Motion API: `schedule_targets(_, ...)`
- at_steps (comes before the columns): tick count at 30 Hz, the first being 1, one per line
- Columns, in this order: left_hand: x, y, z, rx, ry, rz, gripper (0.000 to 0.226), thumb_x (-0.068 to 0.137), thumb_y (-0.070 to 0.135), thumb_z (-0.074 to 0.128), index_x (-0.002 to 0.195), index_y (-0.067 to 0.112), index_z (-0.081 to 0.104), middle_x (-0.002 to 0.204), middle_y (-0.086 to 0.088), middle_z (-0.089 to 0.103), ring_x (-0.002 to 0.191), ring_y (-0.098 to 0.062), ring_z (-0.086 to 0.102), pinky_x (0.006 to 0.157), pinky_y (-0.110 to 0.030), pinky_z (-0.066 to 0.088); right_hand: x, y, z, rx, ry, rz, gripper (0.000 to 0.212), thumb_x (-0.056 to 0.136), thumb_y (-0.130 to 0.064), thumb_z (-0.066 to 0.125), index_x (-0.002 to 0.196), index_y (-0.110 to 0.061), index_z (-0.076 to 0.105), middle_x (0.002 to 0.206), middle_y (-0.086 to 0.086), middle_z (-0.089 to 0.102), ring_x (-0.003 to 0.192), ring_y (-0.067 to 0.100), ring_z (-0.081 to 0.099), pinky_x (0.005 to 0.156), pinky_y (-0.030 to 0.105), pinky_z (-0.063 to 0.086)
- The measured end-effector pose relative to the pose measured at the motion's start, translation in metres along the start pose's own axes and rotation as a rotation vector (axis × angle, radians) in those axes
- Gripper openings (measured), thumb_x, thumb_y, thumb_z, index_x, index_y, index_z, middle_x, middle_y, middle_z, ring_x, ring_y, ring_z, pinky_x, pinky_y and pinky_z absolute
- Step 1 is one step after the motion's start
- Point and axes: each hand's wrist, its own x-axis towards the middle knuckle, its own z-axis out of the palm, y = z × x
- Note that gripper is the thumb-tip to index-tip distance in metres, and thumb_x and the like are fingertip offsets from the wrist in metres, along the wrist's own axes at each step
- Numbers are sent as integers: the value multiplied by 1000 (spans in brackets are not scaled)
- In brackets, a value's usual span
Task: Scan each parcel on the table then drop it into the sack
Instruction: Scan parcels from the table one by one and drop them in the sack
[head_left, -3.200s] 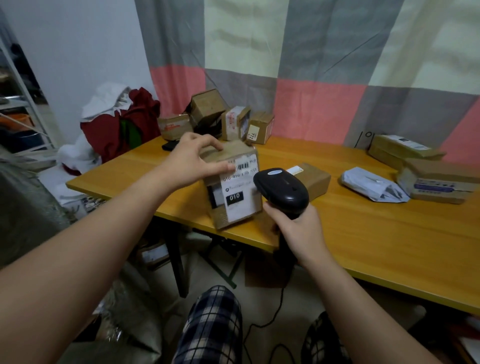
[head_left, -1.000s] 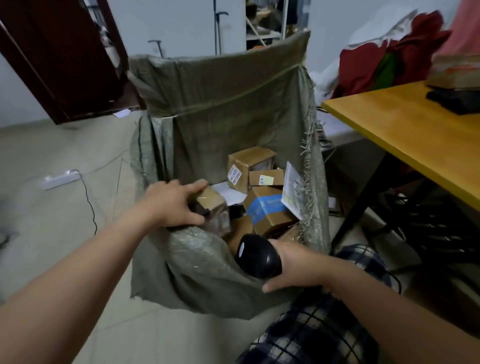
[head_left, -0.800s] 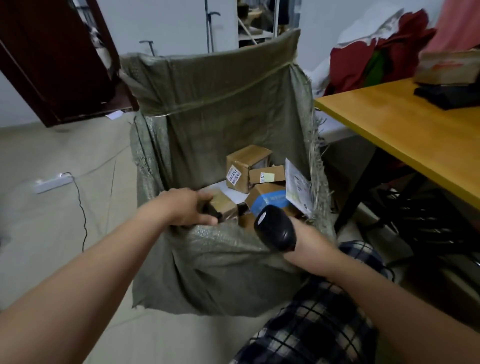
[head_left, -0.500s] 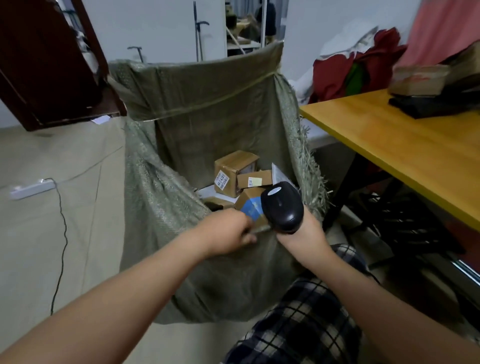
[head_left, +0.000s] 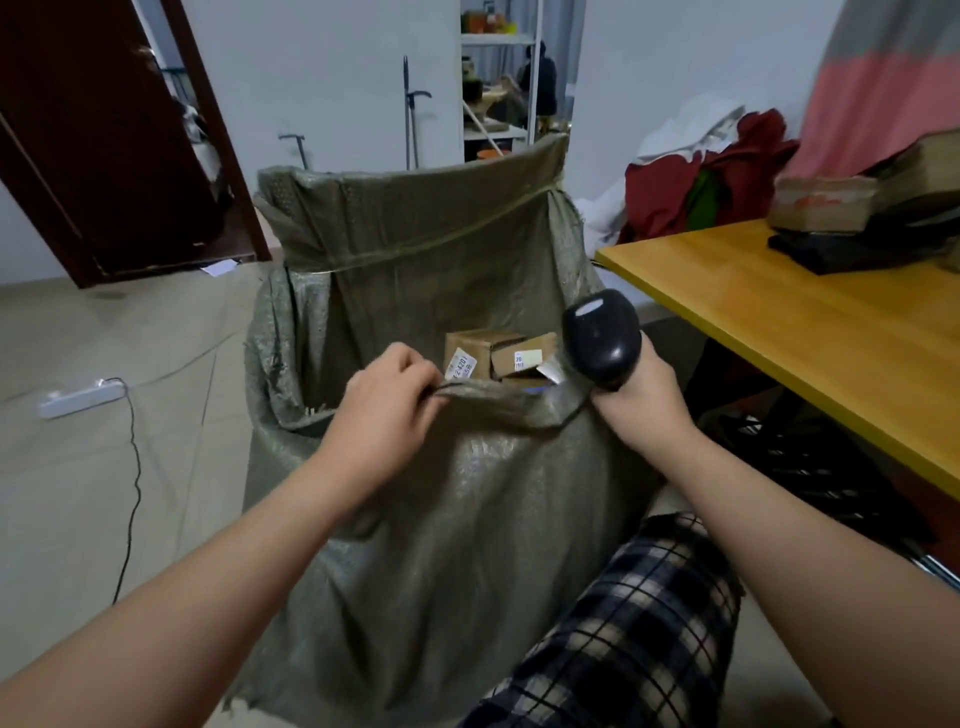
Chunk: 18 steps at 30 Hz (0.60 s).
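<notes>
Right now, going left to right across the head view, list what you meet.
The power strip → left hand, pinching the sack rim → labelled box → scanner → table.

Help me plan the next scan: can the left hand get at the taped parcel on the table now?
Probably not: the left hand pinches the sack's rim, and the parcel sits far right on the table, beyond the right hand holding the scanner.

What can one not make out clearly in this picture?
Head view.
Inside the grey-green woven sack: its near rim hides most contents; few brown cardboard boxes show.
The white labels on them: print too small to read.
The black handheld scanner: the right hand covers its handle.
The brown parcels on the yellow wooden table: blurred, cut by right edge.
</notes>
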Motion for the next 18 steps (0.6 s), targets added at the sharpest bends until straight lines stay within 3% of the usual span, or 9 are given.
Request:
schedule_targets(4, -5, 13, 10, 5, -161, -64, 57, 83, 48, 66, 131, 22, 49, 117, 1, 65, 110, -23, 59, 95, -40, 41, -11, -50, 16, 415, 102, -44, 40, 72, 2, 72, 100, -23, 58, 100, -4, 65, 101, 11, 61, 85, 19, 46)
schedule_targets(6, -9, 7, 15, 79, -222, -42, 38, 87, 42, 62, 121, 26, 57, 113, 4, 67, 111, -21, 59, 92, -35, 37, -24, -36, 25, 473, 73, 19, 40, 71, 7, 72, 89, -27, 59, 89, -11, 65, 88, 4, 62, 74, 9, 47)
schedule_targets(8, -16, 2, 20, 241, -262, -16, 22, 91, 31, 53, 108, 24, 63, 110, 2, 66, 111, -21, 57, 88, -34, 34, -37, -9, 28, 461, 56, 111, 40, 71, 9, 71, 86, -25, 58, 84, -12, 63, 89, 11, 63, 71, 12, 46)
schedule_targets(12, -17, 3, 20, 227, -195, -81, 11, 89, 26, 52, 92, 18, 58, 103, -7, 66, 105, -29, 58, 81, -36, 34, -39, 29, 24, 385, 82, 220, 45, 70, 8, 71, 104, -19, 58, 94, -3, 64, 98, 17, 61, 82, 24, 45)
schedule_targets(15, -8, 8, 20, 193, -199, -94, 10, 88, 29, 54, 90, 20, 56, 103, -7, 66, 105, -29, 57, 83, -36, 34, -37, 45, 26, 310, 79, 223, 61, 67, 8, 73, 123, -10, 56, 107, 2, 65, 104, 18, 61, 88, 24, 45)
schedule_targets(18, 1, 19, 24, 129, -248, -66, 16, 86, 34, 55, 96, 21, 57, 102, 0, 65, 104, -24, 57, 88, -36, 35, -37, 55, 23, 236, 37, 221, 68, 65, 4, 78, 126, -11, 54, 113, 1, 63, 111, 18, 59, 92, 26, 44)
